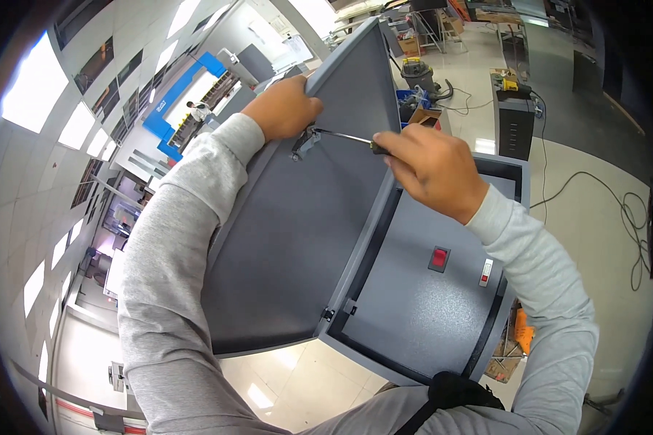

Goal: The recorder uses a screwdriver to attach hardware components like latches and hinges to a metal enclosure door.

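Note:
A grey metal cabinet door (290,239) stands swung open on its hinge side. Over its upper left edge my left hand (286,107) is closed, fingers curled near a small latch (306,143) on the inner face. A screwdriver (350,138) is in the grip of my right hand (435,168); its thin shaft runs left, and the tip meets the latch by my left fingers. Exactly where the tip sits is too small to tell. Under my right forearm is the grey cabinet body (432,304), with a red rocker switch (440,257) and a small white-and-red switch (485,272) on its panel.
A hinge (328,314) joins door and cabinet at the near corner. Behind are a shop vacuum (417,74) and a dark cabinet (515,123) bearing a yellow power tool (514,85). A black cable (595,174) trails over the right floor. Far left, a person (197,111) stands by a blue-and-white machine.

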### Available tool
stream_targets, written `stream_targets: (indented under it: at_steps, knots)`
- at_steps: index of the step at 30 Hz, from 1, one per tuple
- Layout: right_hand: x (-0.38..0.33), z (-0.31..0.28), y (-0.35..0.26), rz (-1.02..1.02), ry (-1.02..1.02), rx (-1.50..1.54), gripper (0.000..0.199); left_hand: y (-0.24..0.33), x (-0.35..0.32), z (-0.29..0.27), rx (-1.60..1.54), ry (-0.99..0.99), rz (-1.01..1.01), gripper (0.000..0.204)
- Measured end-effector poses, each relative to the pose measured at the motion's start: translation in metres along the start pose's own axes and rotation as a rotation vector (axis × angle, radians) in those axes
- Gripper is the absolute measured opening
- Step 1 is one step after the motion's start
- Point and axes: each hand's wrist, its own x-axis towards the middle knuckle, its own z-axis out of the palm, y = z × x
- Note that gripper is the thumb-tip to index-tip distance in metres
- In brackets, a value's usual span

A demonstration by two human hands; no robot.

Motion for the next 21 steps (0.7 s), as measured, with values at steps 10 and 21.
stream_targets:
  at_steps: [10, 21]
  knots:
    - [0.024, -0.006, 0.024, 0.461, -0.264, 0.533, 0.037, -0.002, 0.009, -0.001, 0.006, 0.038, 0.015, 0.052]
    - [-0.035, -0.040, -0.039, 1.012, -0.207, 0.957, 0.031, 0.008, 0.016, 0.008, -0.007, -0.036, -0.001, 0.056]
